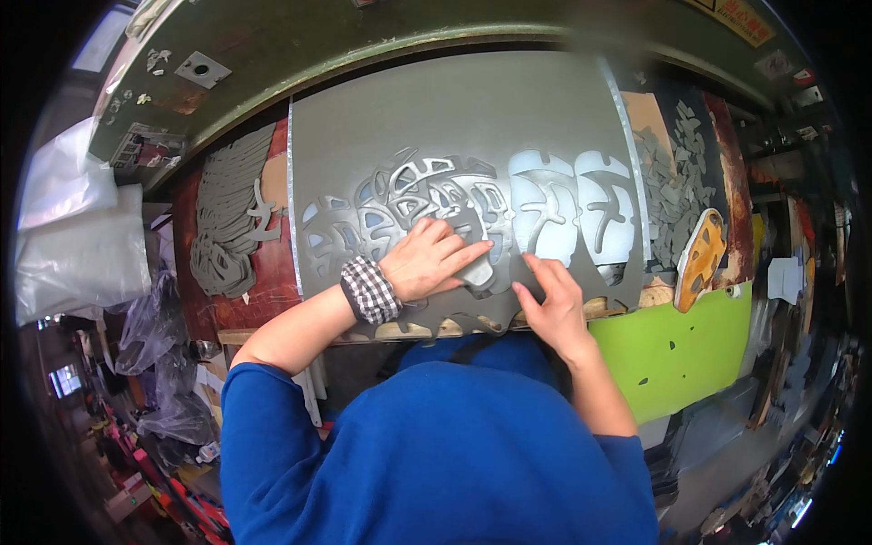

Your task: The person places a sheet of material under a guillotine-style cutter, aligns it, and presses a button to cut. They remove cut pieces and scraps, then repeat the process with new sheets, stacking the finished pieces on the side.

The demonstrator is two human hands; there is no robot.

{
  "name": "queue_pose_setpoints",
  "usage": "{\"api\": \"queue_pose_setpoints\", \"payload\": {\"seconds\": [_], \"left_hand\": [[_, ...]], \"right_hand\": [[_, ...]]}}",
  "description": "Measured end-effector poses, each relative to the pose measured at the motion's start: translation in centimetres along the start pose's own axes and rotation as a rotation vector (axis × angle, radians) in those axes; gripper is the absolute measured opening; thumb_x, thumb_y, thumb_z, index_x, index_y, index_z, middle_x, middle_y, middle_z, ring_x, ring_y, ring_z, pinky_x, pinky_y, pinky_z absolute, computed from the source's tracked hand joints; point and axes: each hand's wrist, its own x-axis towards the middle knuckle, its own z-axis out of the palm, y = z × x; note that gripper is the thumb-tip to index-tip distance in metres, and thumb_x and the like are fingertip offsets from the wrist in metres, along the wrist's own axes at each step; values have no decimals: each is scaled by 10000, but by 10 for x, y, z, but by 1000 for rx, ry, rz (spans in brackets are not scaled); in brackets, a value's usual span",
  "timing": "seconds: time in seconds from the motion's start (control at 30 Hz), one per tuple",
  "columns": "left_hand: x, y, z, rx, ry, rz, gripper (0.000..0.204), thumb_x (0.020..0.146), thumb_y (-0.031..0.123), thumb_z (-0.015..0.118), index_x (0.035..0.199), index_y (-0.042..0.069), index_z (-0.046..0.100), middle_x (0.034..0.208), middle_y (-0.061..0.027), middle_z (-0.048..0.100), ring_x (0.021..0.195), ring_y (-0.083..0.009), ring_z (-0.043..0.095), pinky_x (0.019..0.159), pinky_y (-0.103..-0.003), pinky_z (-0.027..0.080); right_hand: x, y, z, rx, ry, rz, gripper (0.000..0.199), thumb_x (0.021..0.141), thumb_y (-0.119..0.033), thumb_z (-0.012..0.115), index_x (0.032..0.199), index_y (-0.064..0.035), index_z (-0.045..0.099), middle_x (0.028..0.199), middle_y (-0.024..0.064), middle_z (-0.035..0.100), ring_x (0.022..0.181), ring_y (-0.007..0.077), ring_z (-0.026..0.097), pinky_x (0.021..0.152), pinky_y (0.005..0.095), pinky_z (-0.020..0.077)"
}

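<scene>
A large grey sheet [454,100], apparently foam, covers the work surface, and sole-shaped openings are cut through its nearer half. My left hand [425,262], wearing a checked scrunchie [370,290] at the wrist, reaches over several loose grey cut pieces [422,182]. Its thumb and index finger lie around a light grey rounded piece [479,272], whose far part the hand hides. To the right, my right hand [556,304] rests near the sheet's front edge, thumb and index finger apart, holding nothing visible. Pale blue shows through two cut-outs [543,232] beyond it.
Stacked grey strips [238,182] lie on the red surface at left. At right are a heap of grey scraps [677,173], an orange sole-shaped object [701,259] and a lime-green sheet [681,350]. A green machine beam [400,36] spans the far side. Clear plastic bags [82,245] hang at left.
</scene>
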Motion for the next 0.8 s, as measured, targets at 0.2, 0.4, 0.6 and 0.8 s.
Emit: {"api": "queue_pose_setpoints", "payload": {"seconds": [0.2,0.4,0.6,0.8], "left_hand": [[30,-37,-73,-702,848,-542,246,930,145,580,1135,13,608,929,-32,668,838,-121,598,783,-266,478],[43,-60,-116,-474,858,-75,266,946,73,519,1182,-26,592,1005,-111,683,931,-164,642,861,-271,500],[25,-10,-13,-142,26,401,703,626,286,783,1270,98,572,1065,-88,539,1071,-258,535,974,-476,433],[46,-27,-52,-608,284,-494,293,966,293,501,1030,31,617,911,-117,669,730,-189,618,821,-360,486]], "right_hand": [[15,-9,-6,181,-205,311,642,789,-118,727,1382,-133,484,630,100,489,537,173,454,613,290,466],[31,-8,11,492,-351,413,710,846,2,628,1475,-156,340,652,-5,496,586,54,394,577,211,405],[23,12,22,1052,-262,535,683,879,101,501,1489,-140,310,728,-38,521,637,16,417,600,176,383],[12,4,20,732,-154,466,595,886,13,548,1442,-107,373,779,56,616,712,95,551,681,239,457]]}}
